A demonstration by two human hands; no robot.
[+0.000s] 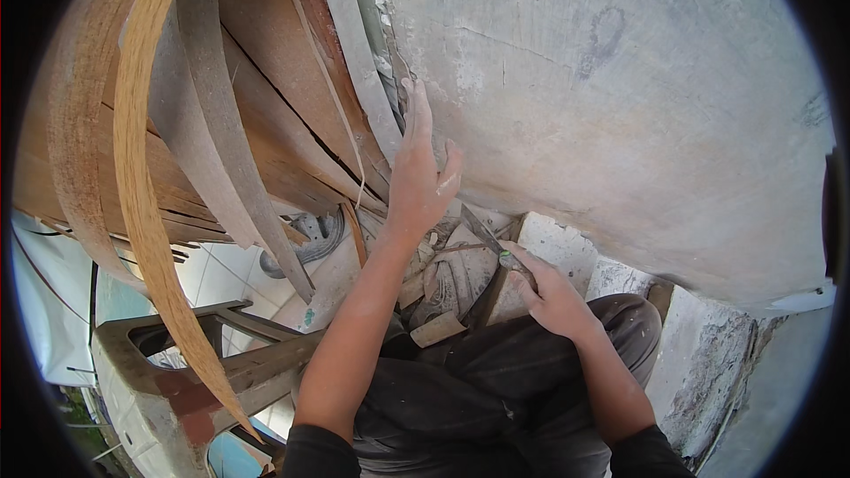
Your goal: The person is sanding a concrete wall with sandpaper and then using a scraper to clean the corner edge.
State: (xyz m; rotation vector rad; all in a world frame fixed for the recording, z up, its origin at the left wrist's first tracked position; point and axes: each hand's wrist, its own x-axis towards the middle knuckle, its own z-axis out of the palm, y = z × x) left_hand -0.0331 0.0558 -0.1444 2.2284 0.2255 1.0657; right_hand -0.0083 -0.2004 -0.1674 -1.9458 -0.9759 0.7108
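Note:
My left hand [425,166], dusty and with its fingers extended, reaches up to the edge where a grey wooden strip [362,53] meets the plastered wall [597,113]. Its fingertips are at the wall's chipped edge; I see nothing held in it. My right hand [548,285] grips the handle of a flat-bladed hand tool [483,229], whose dusty metal blade points up and left below the left hand. The exact kind of tool cannot be told. Broken plaster pieces and dusty debris [458,279] lie below, between my hands and my dark-trousered legs.
Split, peeling wood panels [265,106] and a long curved wood strip [143,186] hang at the left. A worn plastic stool [246,372] stands at the lower left beside white floor tiles [222,272]. White blocks [558,249] line the wall's base.

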